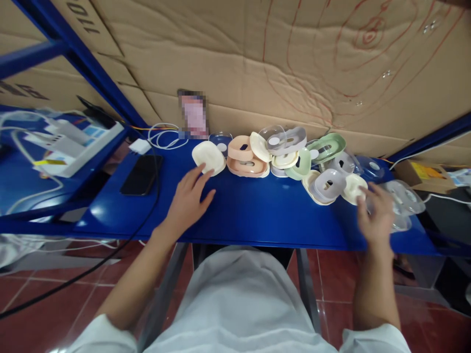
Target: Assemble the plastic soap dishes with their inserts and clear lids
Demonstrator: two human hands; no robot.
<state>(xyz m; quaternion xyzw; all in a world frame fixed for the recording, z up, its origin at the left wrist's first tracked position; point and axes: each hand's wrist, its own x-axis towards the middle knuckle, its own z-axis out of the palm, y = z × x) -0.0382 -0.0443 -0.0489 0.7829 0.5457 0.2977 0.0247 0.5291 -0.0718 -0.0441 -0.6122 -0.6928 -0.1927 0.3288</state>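
A: Any writing you can make out?

B: Only bits. The cardboard [235,54] behind the blue shelf [243,215] has dark printed characters at its upper left, cut off and turned, too partial to read. Red hand-drawn curves cross it toward the upper right. A small upright card [194,114] against the cardboard is blurred out.

A: How do the hands sit?

B: The left hand [188,198] lies palm down over the shelf's middle, fingers spread and pointing toward the back edge; its fingertips are at the cream dish [208,156], touching it or just short, I cannot tell which. It grips nothing. The right hand [376,215] is near the right end, by the front edge, blurred. Its fingers reach into the clear plastic lids [403,198]; whether they pinch one I cannot tell.

A: And where are the pieces?

B: In a loose pile along the back edge, from the middle to the right end: the peach dishes [245,156] stacked just beside the cream one, then the green shells [324,148] and the grey shell [328,184], overlapping.

A: Room to move?

B: The front strip of the shelf between the hands is bare blue. Toward the left end lie a black phone [142,174], a white charger [140,145] and a coiled white cable [165,136] near the back left corner.
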